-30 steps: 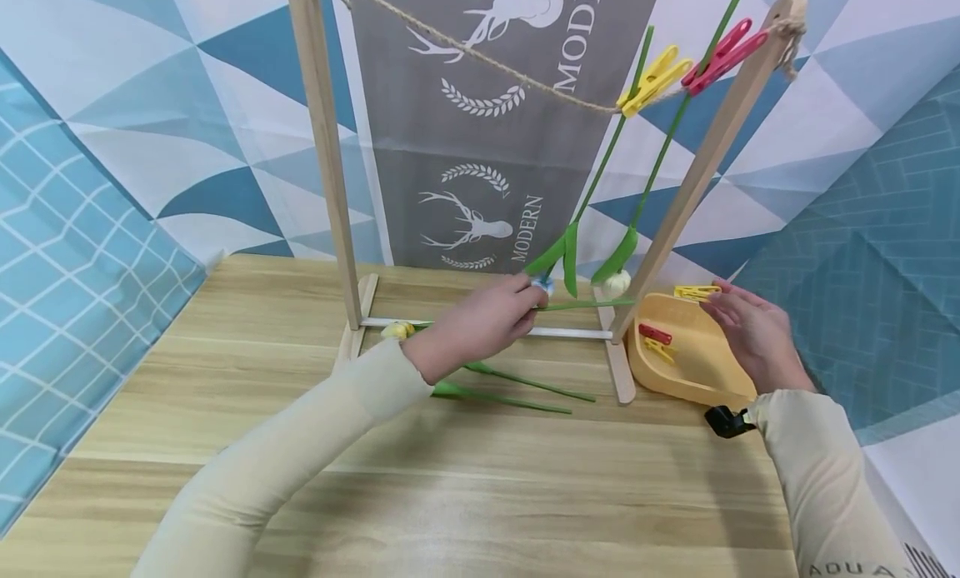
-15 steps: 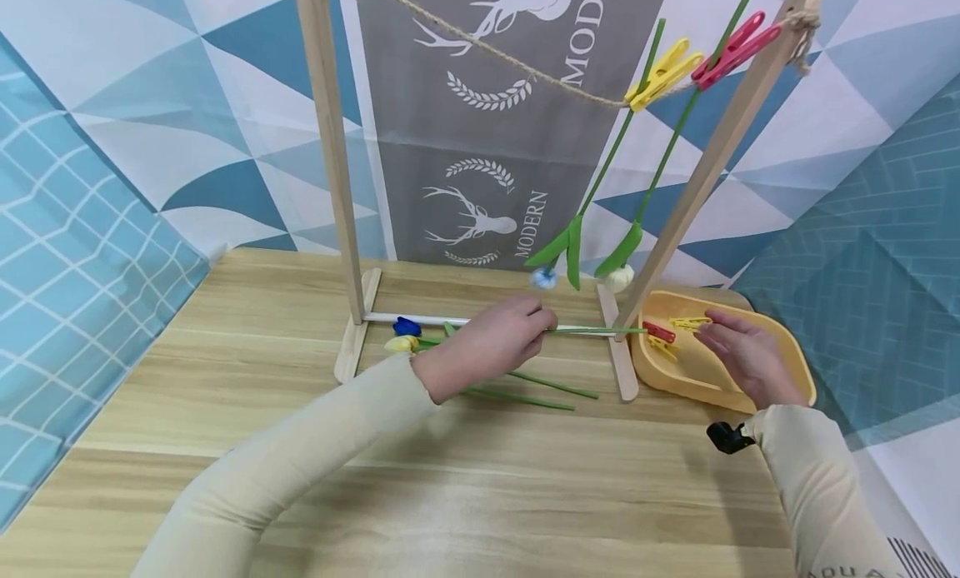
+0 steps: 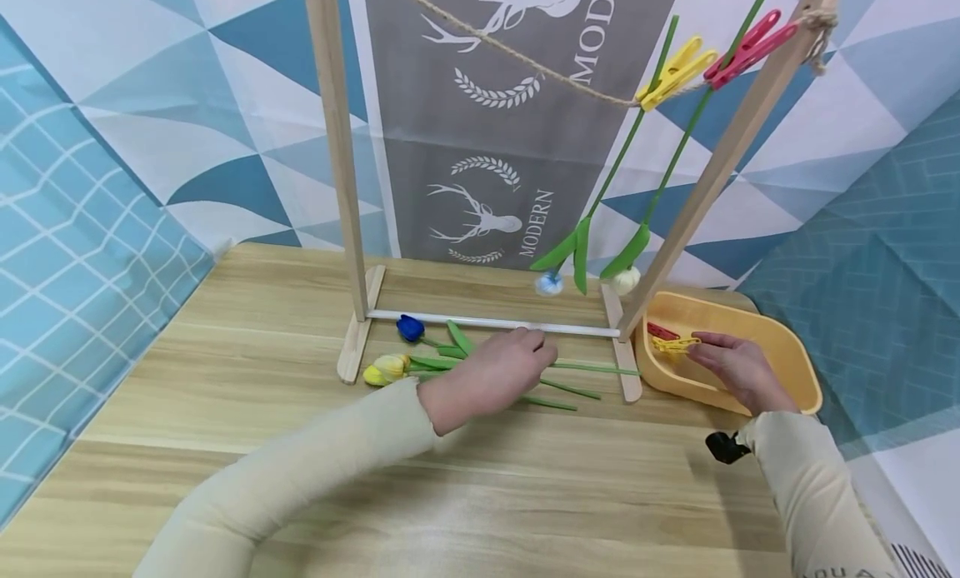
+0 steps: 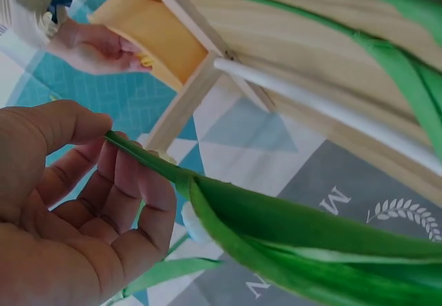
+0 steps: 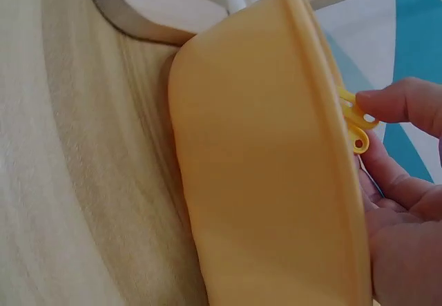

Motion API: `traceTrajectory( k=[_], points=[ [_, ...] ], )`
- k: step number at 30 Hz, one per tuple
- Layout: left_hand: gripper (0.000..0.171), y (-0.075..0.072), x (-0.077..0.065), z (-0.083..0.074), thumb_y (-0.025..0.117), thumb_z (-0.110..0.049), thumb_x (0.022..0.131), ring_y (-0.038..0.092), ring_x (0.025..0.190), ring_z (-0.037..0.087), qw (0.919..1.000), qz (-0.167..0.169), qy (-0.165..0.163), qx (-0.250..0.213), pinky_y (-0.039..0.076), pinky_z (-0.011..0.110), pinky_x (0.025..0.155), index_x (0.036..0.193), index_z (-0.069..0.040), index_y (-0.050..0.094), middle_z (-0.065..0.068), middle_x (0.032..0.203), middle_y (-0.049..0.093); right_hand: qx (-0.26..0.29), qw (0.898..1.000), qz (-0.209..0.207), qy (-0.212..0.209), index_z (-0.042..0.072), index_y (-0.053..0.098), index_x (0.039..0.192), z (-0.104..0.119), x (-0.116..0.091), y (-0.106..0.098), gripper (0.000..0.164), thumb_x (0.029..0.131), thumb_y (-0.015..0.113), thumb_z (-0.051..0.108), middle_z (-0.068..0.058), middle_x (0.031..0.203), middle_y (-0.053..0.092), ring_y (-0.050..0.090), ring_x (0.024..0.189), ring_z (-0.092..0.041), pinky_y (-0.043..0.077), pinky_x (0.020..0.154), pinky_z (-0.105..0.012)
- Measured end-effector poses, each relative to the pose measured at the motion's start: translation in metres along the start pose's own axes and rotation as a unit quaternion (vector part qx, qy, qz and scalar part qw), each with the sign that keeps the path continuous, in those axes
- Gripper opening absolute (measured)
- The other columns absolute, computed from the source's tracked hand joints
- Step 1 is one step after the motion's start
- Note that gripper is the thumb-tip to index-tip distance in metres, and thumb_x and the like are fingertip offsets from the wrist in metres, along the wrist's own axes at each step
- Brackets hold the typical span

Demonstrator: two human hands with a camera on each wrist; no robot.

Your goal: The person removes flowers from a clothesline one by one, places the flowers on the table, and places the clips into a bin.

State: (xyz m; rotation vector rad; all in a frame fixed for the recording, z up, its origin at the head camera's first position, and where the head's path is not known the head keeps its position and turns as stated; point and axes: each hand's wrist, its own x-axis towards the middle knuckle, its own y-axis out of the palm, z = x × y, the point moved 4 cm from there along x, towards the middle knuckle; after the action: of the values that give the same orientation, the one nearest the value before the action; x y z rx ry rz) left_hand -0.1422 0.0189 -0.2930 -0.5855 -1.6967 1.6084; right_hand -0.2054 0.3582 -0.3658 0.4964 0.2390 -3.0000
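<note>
My left hand (image 3: 491, 378) pinches the green stem (image 4: 141, 155) of an artificial tulip between thumb and fingers. Long leaves (image 4: 297, 233) spread from that stem across the left wrist view. Left of this hand are yellow tulip heads (image 3: 392, 366) and a dark blue tulip (image 3: 410, 328), with more stems lying below the hand. My right hand (image 3: 738, 370) holds a yellow clothespin (image 5: 356, 119) by its handle end, just inside the orange basket (image 3: 780, 345). A red clothespin (image 3: 662, 331) lies in the basket.
A wooden frame (image 3: 341, 145) with a white crossbar (image 3: 487, 321) stands behind the flowers. On its twine (image 3: 525, 59), a yellow clothespin (image 3: 675, 74) and a red clothespin (image 3: 750, 52) hold a light blue flower (image 3: 549, 284) and a white flower (image 3: 624, 281) upside down.
My left hand has moved nearer the front with the held stem, below the crossbar. My right hand has lowered the yellow clothespin towards the red one in the basket.
</note>
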Motion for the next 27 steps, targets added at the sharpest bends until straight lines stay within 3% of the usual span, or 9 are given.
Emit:
traceTrajectory(
  k=[3,9,20,27],
  points=[
    [0.012,0.004,-0.006,-0.004,0.06,-0.014,0.09,0.055,0.083,0.015,0.9998,0.005,-0.002,0.021,0.045,0.024,0.054,0.102,-0.013,0.06,0.001,0.092,0.058,-0.063,0.998,0.0,0.004,-0.013,0.024,0.14,-0.002,0.003,0.001,0.073,0.09,0.062,0.024,0.018,0.092,0.06,0.063,0.087,0.005,0.052,0.081,-0.016],
    [0.016,0.016,-0.015,-0.011,0.056,-0.008,0.091,0.054,0.083,0.014,0.9982,0.034,0.001,0.05,0.044,0.024,0.053,0.105,-0.015,0.059,0.0,0.095,0.057,-0.169,0.985,0.01,0.009,-0.009,0.035,0.136,-0.004,0.009,0.004,0.066,0.091,0.06,0.032,0.017,0.094,0.056,0.061,0.089,0.003,0.051,0.082,-0.017],
    [0.026,0.042,-0.034,-0.015,0.055,-0.005,0.091,0.057,0.094,0.014,0.9963,0.074,-0.009,0.042,0.05,0.028,0.064,0.114,-0.017,0.059,0.0,0.104,0.059,-0.203,0.978,0.033,0.017,-0.011,0.038,0.133,-0.005,0.016,0.011,0.063,0.091,0.06,0.031,0.012,0.095,0.059,0.065,0.087,0.0,0.053,0.081,-0.02],
    [0.029,0.054,-0.04,-0.017,0.055,-0.006,0.091,0.057,0.104,0.015,0.9943,0.095,-0.014,0.046,0.053,0.032,0.072,0.118,-0.016,0.059,0.002,0.114,0.059,-0.241,0.969,0.05,0.02,-0.012,0.041,0.131,-0.004,0.018,0.012,0.06,0.092,0.059,0.03,0.011,0.095,0.062,0.061,0.082,0.004,0.052,0.076,-0.016]
  ],
)
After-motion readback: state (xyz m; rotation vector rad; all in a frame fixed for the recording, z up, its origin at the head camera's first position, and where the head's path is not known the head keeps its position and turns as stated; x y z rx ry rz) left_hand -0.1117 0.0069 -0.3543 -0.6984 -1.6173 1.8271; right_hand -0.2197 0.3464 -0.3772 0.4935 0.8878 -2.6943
